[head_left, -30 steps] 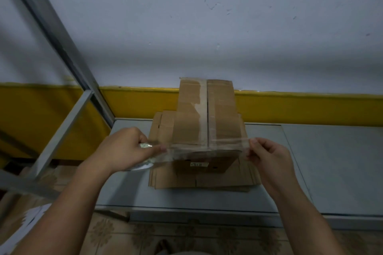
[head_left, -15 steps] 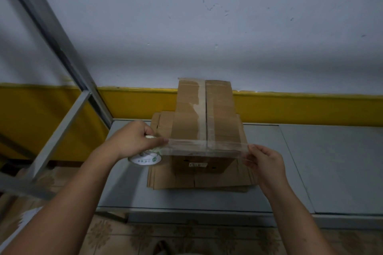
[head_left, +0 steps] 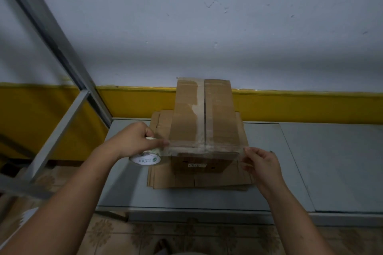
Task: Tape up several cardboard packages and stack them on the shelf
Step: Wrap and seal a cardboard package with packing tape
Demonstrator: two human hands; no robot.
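Two hands stretch one tape strip (head_left: 205, 147) across the near top edge of one box (head_left: 186, 122), which stands between them on flat cardboard sheets (head_left: 165, 178). The left hand (head_left: 132, 141) curls round the single tape roll (head_left: 145, 159); the right hand (head_left: 262, 163) pinches the strip's free end just past the corner. Best keep it taut and level, then press it down. The sheets are probably several; their edges blur.

Scuffed white wall (head_left: 207, 27) with yellow band (head_left: 310, 107) rises behind grey table (head_left: 331, 161), patterned tiles (head_left: 196, 233) below
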